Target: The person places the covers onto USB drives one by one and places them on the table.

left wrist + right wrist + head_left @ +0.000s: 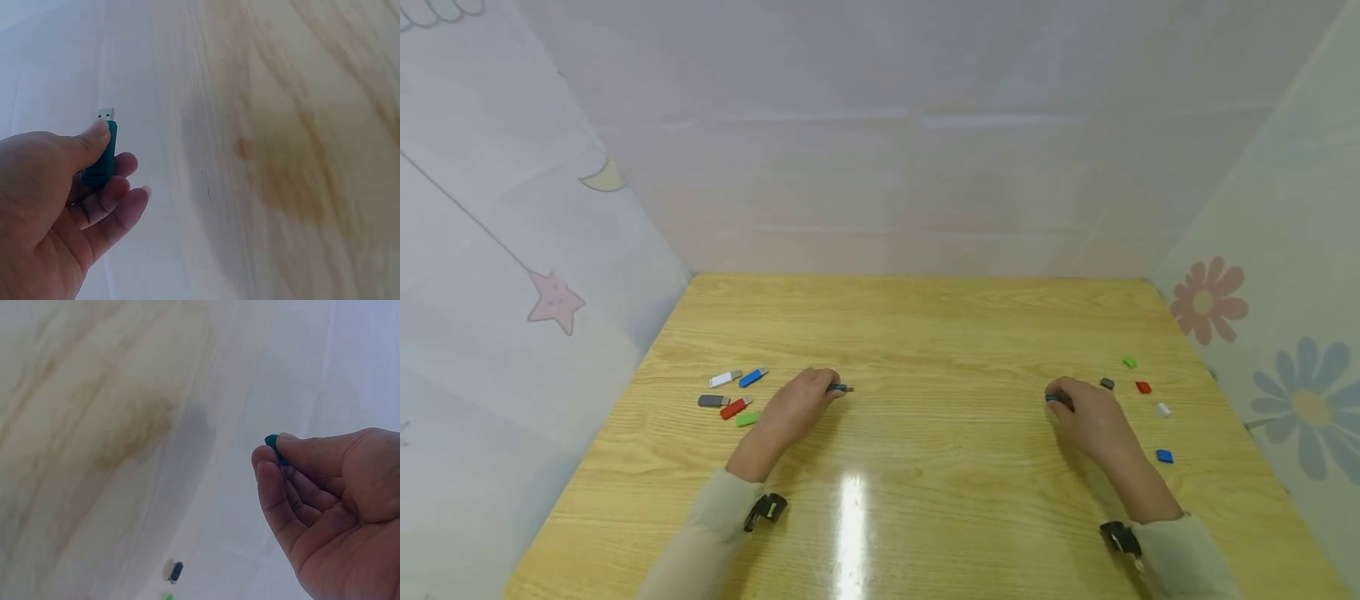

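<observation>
My left hand (805,402) pinches a teal USB stick (103,156) between thumb and fingers, its bare metal plug (847,388) pointing right. My right hand (1086,412) pinches a small teal cap (272,442) between thumb and forefinger (265,472); only its edge (1051,398) shows. The two hands hover low over the wooden table (925,333), well apart, facing each other.
Left of my left hand lie a white stick (724,379), a blue one (752,377), a grey one (712,401), a red one (734,407) and a green one (747,419). Right of my right hand lie loose caps: green (1129,362), grey (1107,384), red (1142,387), white (1163,409), blue (1164,456). Curtain walls enclose the table.
</observation>
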Demonstrator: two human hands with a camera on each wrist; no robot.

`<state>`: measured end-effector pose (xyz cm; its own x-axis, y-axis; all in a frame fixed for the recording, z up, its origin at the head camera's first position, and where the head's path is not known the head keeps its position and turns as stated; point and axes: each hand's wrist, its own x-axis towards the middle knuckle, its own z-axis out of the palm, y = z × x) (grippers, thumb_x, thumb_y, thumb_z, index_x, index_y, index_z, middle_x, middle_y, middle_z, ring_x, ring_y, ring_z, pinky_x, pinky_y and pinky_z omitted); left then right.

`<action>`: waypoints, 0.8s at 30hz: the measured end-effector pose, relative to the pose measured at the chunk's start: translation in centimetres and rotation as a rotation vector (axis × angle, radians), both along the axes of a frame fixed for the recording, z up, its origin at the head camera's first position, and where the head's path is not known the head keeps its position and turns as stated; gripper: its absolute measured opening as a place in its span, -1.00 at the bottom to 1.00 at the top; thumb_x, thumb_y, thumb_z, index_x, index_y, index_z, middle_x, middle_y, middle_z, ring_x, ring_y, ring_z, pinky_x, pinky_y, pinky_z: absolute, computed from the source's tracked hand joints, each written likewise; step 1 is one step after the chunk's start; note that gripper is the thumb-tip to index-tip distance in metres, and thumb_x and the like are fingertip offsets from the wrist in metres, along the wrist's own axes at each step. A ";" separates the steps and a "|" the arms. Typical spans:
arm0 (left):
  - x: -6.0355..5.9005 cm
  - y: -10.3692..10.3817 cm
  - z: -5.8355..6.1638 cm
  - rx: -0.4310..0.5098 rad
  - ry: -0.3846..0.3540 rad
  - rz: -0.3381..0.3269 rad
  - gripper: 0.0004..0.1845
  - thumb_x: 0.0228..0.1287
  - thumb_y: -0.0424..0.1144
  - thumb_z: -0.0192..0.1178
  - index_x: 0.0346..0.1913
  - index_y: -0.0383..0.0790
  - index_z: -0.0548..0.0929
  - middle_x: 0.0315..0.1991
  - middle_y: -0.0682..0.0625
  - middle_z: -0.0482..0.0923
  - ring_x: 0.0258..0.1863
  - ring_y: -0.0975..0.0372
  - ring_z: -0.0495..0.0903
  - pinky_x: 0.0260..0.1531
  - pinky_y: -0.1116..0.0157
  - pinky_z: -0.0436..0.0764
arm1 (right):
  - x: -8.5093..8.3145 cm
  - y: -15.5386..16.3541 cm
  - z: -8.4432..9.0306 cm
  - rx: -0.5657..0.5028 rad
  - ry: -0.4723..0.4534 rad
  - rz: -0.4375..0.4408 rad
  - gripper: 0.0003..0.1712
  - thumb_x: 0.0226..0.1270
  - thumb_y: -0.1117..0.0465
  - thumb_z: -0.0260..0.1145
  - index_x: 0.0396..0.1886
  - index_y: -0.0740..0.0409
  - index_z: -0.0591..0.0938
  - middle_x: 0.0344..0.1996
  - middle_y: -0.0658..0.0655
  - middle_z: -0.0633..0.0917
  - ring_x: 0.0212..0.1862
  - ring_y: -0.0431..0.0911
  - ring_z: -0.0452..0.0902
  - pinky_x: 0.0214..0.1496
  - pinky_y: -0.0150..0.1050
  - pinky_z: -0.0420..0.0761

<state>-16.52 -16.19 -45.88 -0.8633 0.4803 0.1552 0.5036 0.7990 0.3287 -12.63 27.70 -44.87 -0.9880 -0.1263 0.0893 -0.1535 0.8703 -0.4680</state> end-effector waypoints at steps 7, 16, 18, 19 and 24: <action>-0.1 0.6 -0.2 -0.054 0.030 -0.013 -0.89 0.52 -0.17 0.16 -0.10 -0.13 0.58 -0.28 0.05 0.57 -0.33 0.29 0.53 -0.45 0.38 0.55 | 0.1 -0.6 0.5 -0.020 -0.010 0.000 -0.84 0.42 0.36 0.31 -0.07 0.33 0.65 -0.25 0.25 0.74 -0.23 0.12 0.67 -0.24 0.06 0.65; 0.2 1.5 0.1 -0.044 -0.021 -0.008 -0.88 0.53 -0.13 0.15 -0.07 -0.08 0.61 -0.27 0.10 0.54 -0.38 0.32 0.42 -0.47 0.37 0.49 | 0.3 -1.7 0.4 -0.040 -0.017 -0.002 -0.84 0.43 0.37 0.30 -0.06 0.33 0.65 -0.23 0.25 0.74 -0.21 0.13 0.68 -0.23 0.06 0.66; 0.2 1.7 0.1 -0.041 -0.030 -0.010 -0.88 0.54 -0.12 0.15 -0.07 -0.07 0.60 -0.26 0.10 0.54 -0.37 0.31 0.43 -0.46 0.36 0.50 | 0.3 -1.9 0.4 -0.041 -0.015 -0.002 -0.84 0.43 0.37 0.30 -0.06 0.33 0.65 -0.24 0.25 0.74 -0.21 0.12 0.67 -0.23 0.06 0.66; 0.1 1.8 0.2 -0.034 -0.035 -0.012 -0.87 0.54 -0.12 0.14 -0.07 -0.07 0.60 -0.25 0.09 0.54 -0.35 0.30 0.44 -0.44 0.35 0.50 | 0.3 -2.0 0.4 -0.039 -0.009 0.000 -0.85 0.43 0.37 0.30 -0.07 0.32 0.65 -0.24 0.25 0.74 -0.21 0.12 0.68 -0.22 0.06 0.66; 0.0 2.6 0.2 0.032 -0.070 -0.047 -0.87 0.56 -0.14 0.10 -0.08 -0.12 0.58 -0.21 0.06 0.54 -0.25 0.25 0.50 -0.32 0.29 0.53 | 0.2 -2.3 0.5 -0.034 0.006 0.012 -0.88 0.43 0.37 0.30 -0.10 0.30 0.65 -0.25 0.23 0.74 -0.24 0.10 0.67 -0.24 0.05 0.66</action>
